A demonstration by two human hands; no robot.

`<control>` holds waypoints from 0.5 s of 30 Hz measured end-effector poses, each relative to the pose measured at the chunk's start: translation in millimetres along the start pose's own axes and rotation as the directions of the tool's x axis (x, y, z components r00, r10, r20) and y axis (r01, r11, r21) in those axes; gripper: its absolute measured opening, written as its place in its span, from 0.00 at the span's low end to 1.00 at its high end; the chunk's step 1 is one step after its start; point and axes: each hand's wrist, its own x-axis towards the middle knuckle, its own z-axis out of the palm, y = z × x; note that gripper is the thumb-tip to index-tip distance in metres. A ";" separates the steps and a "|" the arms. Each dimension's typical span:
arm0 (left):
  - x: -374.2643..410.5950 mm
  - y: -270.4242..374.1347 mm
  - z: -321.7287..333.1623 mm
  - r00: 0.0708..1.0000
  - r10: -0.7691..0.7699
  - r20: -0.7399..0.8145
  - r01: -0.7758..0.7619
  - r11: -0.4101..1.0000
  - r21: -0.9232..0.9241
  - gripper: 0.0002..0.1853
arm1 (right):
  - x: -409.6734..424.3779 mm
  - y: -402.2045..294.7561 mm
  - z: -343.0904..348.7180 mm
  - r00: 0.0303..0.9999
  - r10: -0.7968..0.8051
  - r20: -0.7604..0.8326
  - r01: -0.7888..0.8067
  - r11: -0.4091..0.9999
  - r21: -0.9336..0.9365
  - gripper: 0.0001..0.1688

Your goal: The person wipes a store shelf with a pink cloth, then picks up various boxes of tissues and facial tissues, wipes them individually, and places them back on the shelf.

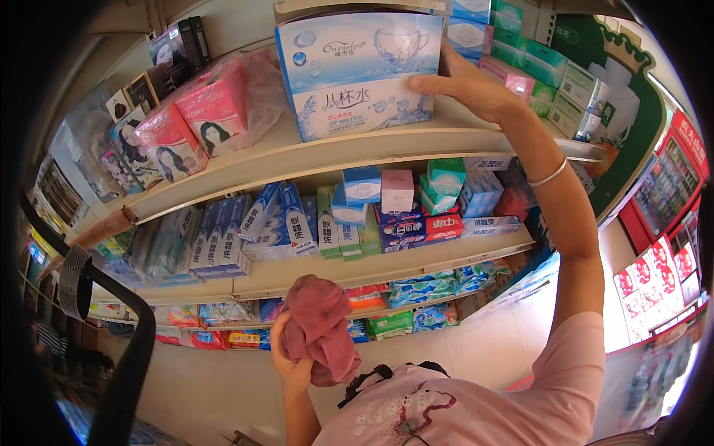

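My right hand (474,86) grips the right side of a large blue-and-white printed carton (357,72), its thumb on the front and its fingers hidden behind. The carton stands nearly upright at the upper shelf (240,164), slightly tilted; I cannot tell whether its base bears on the board. Lower down, in front of my body, my left hand (293,365) holds a bunched dusty-pink cloth (319,329). The cloth is apart from the shelves and covers part of my left fingers.
Left of the carton are pink hair-color boxes (215,106) and a clear plastic bag (265,92). Green and white boxes (577,92) are stacked at right. Toothpaste boxes (220,237) fill the middle shelf, bagged goods (421,290) the lower one. A black bar (125,290) crosses the left side.
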 end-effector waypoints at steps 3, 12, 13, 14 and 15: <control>13.3 8.3 5.6 0.993 0.064 0.101 -0.072 0.994 0.077 0.36 | -3.1 -1.6 1.9 0.999 0.034 0.011 -0.034 0.999 -0.006 0.56; 17.1 12.9 24.9 0.979 0.064 0.195 -0.080 0.994 0.075 0.33 | -16.0 -15.6 6.4 0.989 -0.139 -0.049 0.140 0.990 0.021 0.48; 17.2 14.0 25.9 0.975 0.065 0.212 -0.081 0.994 0.067 0.34 | -17.9 -19.5 7.1 0.986 -0.161 -0.053 0.162 0.987 0.010 0.48; 18.4 16.0 27.1 0.971 0.067 0.228 -0.082 0.995 0.059 0.34 | -18.4 -22.5 6.4 0.991 -0.125 -0.052 0.124 0.992 -0.016 0.48; 22.2 20.8 29.4 0.964 0.080 0.255 -0.101 0.992 0.072 0.35 | -19.4 -22.7 5.4 0.986 -0.160 -0.044 0.159 0.987 -0.026 0.44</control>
